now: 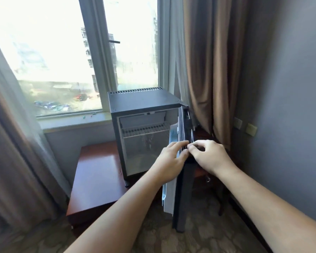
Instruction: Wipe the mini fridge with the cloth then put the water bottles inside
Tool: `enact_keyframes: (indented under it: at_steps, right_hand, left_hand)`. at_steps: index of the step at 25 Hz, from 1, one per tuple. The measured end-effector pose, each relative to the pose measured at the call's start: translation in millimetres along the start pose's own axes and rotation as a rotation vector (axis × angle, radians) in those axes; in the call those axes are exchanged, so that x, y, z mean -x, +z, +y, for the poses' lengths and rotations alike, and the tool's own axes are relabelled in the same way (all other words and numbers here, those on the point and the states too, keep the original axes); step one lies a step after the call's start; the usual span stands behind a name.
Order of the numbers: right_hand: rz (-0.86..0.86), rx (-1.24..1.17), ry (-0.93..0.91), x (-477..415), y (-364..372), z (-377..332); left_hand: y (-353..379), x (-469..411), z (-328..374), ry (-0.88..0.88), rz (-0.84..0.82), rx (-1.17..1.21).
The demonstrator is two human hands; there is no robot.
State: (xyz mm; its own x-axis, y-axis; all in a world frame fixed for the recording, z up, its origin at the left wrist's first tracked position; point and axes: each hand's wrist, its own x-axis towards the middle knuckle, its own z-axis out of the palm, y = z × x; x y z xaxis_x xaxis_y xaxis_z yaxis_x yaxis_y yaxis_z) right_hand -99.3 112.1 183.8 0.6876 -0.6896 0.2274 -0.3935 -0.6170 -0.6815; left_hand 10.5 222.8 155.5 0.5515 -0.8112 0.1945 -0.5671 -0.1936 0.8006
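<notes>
Mini fridge (142, 101) stands open on the desk (98, 170); my left hand (169, 162) rests straight fingers on the door (183, 198) edge, my right hand (209, 156) pinches it.

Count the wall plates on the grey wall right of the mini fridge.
2. One wall plate is beside the brown curtain; the second wall plate is just right of it, slightly lower. Others may be hidden behind the curtain.

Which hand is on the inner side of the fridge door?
The left hand, fingers against the white inner liner of the fridge door; the right hand curls over its dark outer edge.
</notes>
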Motion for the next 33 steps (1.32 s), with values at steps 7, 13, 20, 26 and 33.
enact_keyframes:
  at_steps: [7, 13, 20, 26, 33]
  right_hand:
    - [-0.148, 0.106, -0.209, -43.6, 104.4, -73.8]
    - [-0.219, 0.354, -0.300, -107.1, 173.1, -126.3]
    - [-0.229, 0.452, -0.290, -175.2, 225.5, -147.0]
    - [-0.223, 0.298, -0.347, -192.5, 216.3, -139.2]
    - [0.037, -0.458, -0.008, -259.5, 100.0, -184.6]
  left_hand:
    - [-90.8, 0.8, -84.5, -0.100, 0.245, -0.277]
    - [-161.2, -58.9, -148.1, -0.118, 0.328, -0.545]
    - [-198.0, -127.9, -198.1, -0.104, 0.412, -0.601]
    - [-192.5, -134.8, -196.3, -0.128, 0.474, -0.527]
    - [-255.9, -204.4, -50.7, -0.074, 0.429, -0.082]
